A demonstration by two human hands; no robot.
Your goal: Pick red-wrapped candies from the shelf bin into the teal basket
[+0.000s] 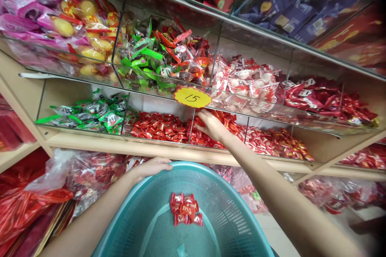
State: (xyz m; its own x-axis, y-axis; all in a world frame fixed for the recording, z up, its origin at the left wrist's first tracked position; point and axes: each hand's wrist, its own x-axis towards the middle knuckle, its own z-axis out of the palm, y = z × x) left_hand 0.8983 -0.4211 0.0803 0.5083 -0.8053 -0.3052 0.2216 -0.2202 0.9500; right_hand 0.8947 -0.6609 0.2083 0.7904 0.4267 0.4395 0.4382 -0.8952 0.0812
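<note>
Head | left hand (pixel 153 167) gripping teal basket's (pixel 238 213) rim, right hand (pixel 212 125) curling among red-wrapped candies (pixel 202 138), grip unclear | both below yellow "15" tag (pixel 193 97) | basket lying lower, rounded end pointing tagward, long axis cropped

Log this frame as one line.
left hand: on rim of teal mesh plastic basket | right hand: in bin of small red-wrapped candies | basket: few red-wrapped candies

We get bright, soft light around the right hand's fingers (pixel 205 115), glare streaking the shelf edge (pixel 229 17) above them, and smeared, stretched detail with black corners far to their right.
</note>
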